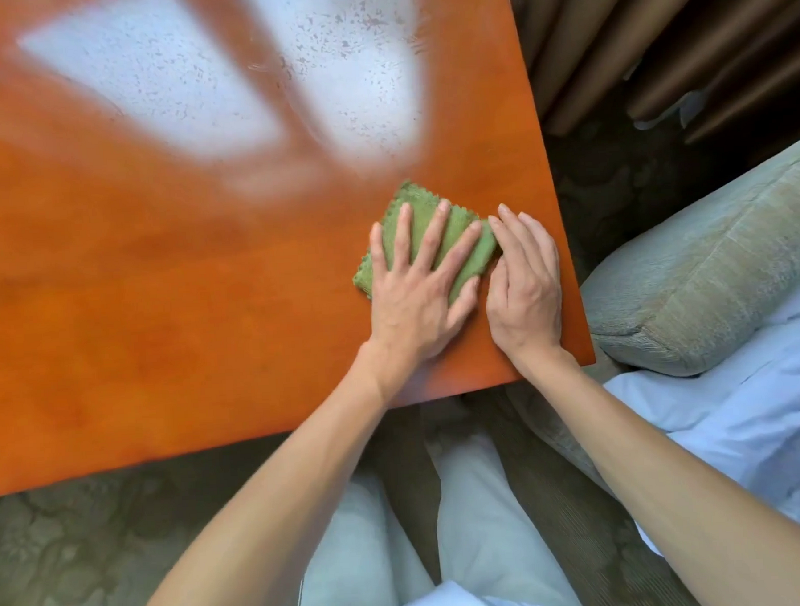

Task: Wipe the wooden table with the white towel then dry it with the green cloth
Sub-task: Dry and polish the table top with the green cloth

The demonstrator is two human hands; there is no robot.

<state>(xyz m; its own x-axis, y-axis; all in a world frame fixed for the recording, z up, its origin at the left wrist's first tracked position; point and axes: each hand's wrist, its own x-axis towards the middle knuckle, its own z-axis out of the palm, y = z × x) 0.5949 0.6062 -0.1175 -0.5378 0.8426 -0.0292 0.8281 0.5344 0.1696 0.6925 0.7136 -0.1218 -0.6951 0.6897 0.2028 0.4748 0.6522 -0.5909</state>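
A folded green cloth (450, 240) lies on the orange wooden table (156, 278) near its right edge. My left hand (416, 288) lies flat on top of the cloth with the fingers spread. My right hand (524, 282) rests on the table beside the cloth's right side, fingers together, its thumb and fingertips touching the cloth's edge. The white towel is not in view.
Bright window reflections with speckled marks (353, 59) cover the far part of the table. A grey-green sofa arm (711, 268) and a white sheet (742, 414) lie to the right. Brown curtains (653, 34) hang behind. My legs in pale trousers (469, 507) are below the table's near edge.
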